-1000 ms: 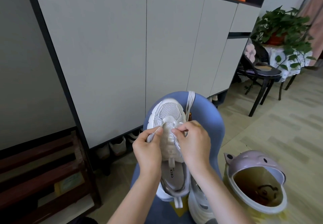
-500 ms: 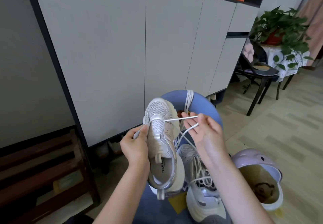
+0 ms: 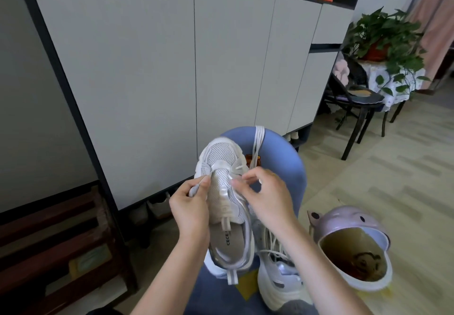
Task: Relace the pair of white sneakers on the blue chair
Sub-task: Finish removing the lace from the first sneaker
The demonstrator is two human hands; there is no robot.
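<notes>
Probably the sneaker in hand (image 3: 222,191) is light and easy to turn: mesh upper, padded tongue, a thick foam-like sole that looks stiff enough to hold its shape. The lace (image 3: 239,167) is thin, soft and limp, so it will likely sag and slip unless pinched near its tip. Best hold, as I judge it, is the shoe's side wall by the eyelets for steadying, and the lace end itself for threading.

At the centre of the frame the left hand (image 3: 190,207) grips the shoe's left edge, its fingers curled round a lace end (image 3: 196,188) there. The right hand (image 3: 267,198) pinches the lace at the shoe's right eyelets, fingertips close together; exactly which eyelet cannot be told.

That sneaker is white with silvery trim, toe pointing to the top of the frame, insole open and printed with dark letters; only a lowest crossing of lace seems threaded. It is held above the blue chair (image 3: 287,164). The second sneaker (image 3: 280,280) stands on the seat at lower centre-right, already carrying laces. More white laces (image 3: 258,142) hang over the chair's back. A lilac bin (image 3: 353,248) sits on the floor at lower right.
</notes>
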